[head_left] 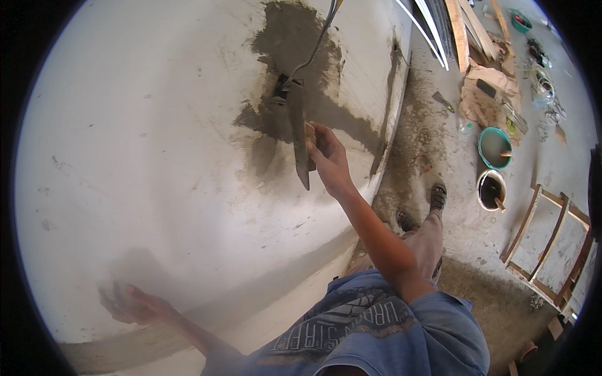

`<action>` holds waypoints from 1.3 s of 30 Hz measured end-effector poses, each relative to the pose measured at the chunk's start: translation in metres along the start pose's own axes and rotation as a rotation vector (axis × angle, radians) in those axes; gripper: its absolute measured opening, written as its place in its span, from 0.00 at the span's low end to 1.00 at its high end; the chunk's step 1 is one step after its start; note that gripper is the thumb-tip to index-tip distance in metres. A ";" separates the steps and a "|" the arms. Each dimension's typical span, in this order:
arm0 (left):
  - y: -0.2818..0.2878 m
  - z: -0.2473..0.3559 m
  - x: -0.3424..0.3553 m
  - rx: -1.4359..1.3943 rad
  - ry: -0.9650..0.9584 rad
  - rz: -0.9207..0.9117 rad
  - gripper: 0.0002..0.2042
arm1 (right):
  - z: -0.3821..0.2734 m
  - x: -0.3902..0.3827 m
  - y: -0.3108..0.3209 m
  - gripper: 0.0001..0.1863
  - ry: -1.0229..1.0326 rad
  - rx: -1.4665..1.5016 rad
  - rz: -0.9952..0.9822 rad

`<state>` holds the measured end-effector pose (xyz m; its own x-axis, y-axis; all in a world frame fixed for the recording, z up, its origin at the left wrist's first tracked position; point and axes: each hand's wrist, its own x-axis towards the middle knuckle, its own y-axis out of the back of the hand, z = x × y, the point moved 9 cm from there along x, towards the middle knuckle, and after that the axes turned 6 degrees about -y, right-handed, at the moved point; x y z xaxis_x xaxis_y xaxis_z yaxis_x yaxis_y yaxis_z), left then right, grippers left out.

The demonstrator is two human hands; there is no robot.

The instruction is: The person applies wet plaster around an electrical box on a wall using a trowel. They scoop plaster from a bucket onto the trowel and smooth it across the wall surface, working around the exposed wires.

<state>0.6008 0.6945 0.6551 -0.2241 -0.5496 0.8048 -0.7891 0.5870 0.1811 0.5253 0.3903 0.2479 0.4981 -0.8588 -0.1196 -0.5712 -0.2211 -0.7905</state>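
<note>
My right hand (330, 160) is closed around the handle of a plastering trowel (298, 135), whose long flat blade shows nearly edge-on. The blade stands close to the white wall (188, 156), over a patch of dark grey wet plaster (291, 41). Just by the blade's upper end is a dark electrical box opening (282, 86) with wires (316, 47) coming out. Whether the blade touches the plaster, I cannot tell. At the lower left my left hand (135, 305) is empty, its fingers apart, near the wall.
A teal bucket (495, 148) and a white bucket (491, 190) with dark contents stand on the floor to the right. Beyond them lies a wooden ladder-like frame (552, 241). Farther off are planks (480, 31), a putty knife (443, 101), brown paper (473, 97) and cables (544, 84).
</note>
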 end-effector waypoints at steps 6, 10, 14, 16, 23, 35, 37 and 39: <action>-0.001 0.001 0.002 0.000 0.002 0.003 0.19 | -0.051 0.006 -0.033 0.20 0.209 -0.269 0.171; 0.000 -0.003 0.000 -0.012 0.003 0.009 0.19 | -0.072 0.015 -0.050 0.21 0.351 -0.358 0.296; 0.001 -0.008 -0.002 -0.044 0.004 0.006 0.18 | -0.078 0.019 -0.059 0.21 0.319 -0.333 0.397; 0.003 -0.005 0.001 -0.090 0.022 0.023 0.18 | -0.079 0.024 -0.068 0.21 0.354 -0.343 0.398; 0.003 0.000 -0.001 -0.075 -0.014 0.003 0.17 | -0.072 -0.031 -0.124 0.21 0.315 -0.365 -0.019; 0.004 0.005 0.002 -0.027 -0.083 -0.004 0.16 | -0.088 0.071 -0.025 0.22 0.325 -0.398 0.221; 0.005 -0.002 -0.001 -0.054 -0.043 0.028 0.14 | -0.088 0.076 -0.027 0.22 0.329 -0.419 0.225; 0.005 -0.003 -0.002 -0.067 -0.043 0.035 0.14 | -0.083 0.079 -0.028 0.21 0.301 -0.360 0.206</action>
<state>0.5989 0.7000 0.6562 -0.2759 -0.5521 0.7868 -0.7410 0.6436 0.1918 0.5266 0.2901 0.3110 0.1718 -0.9846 -0.0315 -0.8526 -0.1326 -0.5055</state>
